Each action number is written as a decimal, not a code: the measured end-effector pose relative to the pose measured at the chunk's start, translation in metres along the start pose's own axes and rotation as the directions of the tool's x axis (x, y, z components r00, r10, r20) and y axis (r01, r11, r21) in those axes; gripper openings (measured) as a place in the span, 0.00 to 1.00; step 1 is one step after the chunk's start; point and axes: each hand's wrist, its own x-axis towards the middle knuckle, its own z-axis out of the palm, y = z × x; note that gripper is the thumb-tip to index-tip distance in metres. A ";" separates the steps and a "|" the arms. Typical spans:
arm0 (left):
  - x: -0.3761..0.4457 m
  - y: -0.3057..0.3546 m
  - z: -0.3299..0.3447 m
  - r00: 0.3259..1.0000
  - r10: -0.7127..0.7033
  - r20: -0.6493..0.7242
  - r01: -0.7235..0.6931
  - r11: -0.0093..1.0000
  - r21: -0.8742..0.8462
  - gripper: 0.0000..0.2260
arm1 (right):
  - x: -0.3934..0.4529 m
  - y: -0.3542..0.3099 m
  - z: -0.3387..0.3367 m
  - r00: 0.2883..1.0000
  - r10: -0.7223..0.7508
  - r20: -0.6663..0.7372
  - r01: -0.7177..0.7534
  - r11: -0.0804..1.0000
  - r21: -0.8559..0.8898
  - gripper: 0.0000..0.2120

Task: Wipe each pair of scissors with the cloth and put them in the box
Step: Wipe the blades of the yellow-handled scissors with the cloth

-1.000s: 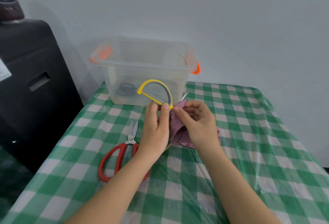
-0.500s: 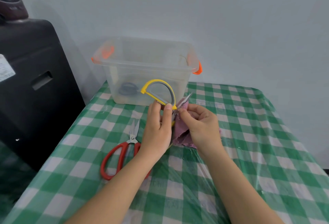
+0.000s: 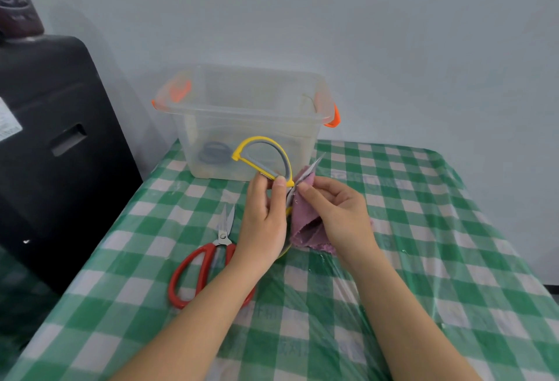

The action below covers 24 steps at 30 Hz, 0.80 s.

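While one dark pair (image 3: 214,153) lies boxed, left hand (image 3: 263,219) grips yellow-handled scissors (image 3: 266,158); right hand (image 3: 338,214) pinches purple cloth (image 3: 304,228) on the blade. Red-handled scissors (image 3: 203,262) await wiping.

A clear, glossy film lay wrinkled over the green-checked tablecloth (image 3: 423,229), catching the light. The box (image 3: 248,138) was cloudy translucent plastic with smooth orange plastic clips. The yellow scissors (image 3: 263,157) had a plastic loop lined in matt grey and bright metal blades, wrapped in a soft, frayed purple cloth (image 3: 305,226). The red scissors (image 3: 208,259) paired glossy plastic handles with shiny steel. The black case (image 3: 60,153) looked matt.
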 end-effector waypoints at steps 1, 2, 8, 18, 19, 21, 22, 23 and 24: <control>0.000 0.000 0.000 1.000 0.003 0.004 -0.003 1.000 0.001 0.07 | 0.000 0.001 0.000 1.000 -0.005 -0.010 0.005 1.000 -0.005 0.02; 0.000 0.000 0.000 1.000 0.008 0.009 -0.008 1.000 0.001 0.07 | 0.000 0.002 0.001 1.000 -0.009 -0.022 0.009 1.000 -0.011 0.02; -0.002 0.000 -0.001 1.000 0.010 0.017 -0.010 1.000 0.005 0.07 | 0.002 0.003 0.000 1.000 0.003 -0.030 -0.003 1.000 -0.014 0.04; 0.000 -0.001 -0.001 0.999 -0.034 -0.022 0.034 0.999 -0.023 0.09 | 0.002 -0.004 -0.009 0.994 0.075 0.086 -0.067 0.994 -0.088 0.09; 0.001 0.000 -0.001 0.999 -0.043 -0.031 0.041 0.999 -0.035 0.09 | 0.003 -0.004 -0.009 0.994 0.079 0.074 -0.071 0.992 -0.105 0.09; 0.002 0.001 -0.001 0.997 -0.063 -0.043 0.060 0.996 -0.065 0.10 | 0.004 -0.005 -0.010 0.996 0.075 0.040 -0.068 0.985 -0.158 0.11; 0.003 0.001 -0.001 0.996 -0.073 -0.049 0.070 0.995 -0.072 0.10 | 0.005 -0.005 -0.011 0.997 0.069 0.028 -0.063 0.982 -0.178 0.12; 0.003 0.000 -0.002 0.995 -0.083 -0.052 0.079 0.994 -0.074 0.10 | 0.005 -0.005 -0.011 0.997 0.069 0.016 -0.065 0.980 -0.188 0.12; 0.003 -0.001 -0.002 0.994 -0.091 -0.053 0.087 0.994 -0.072 0.10 | 0.005 -0.004 -0.011 0.997 0.074 0.003 -0.073 0.981 -0.178 0.12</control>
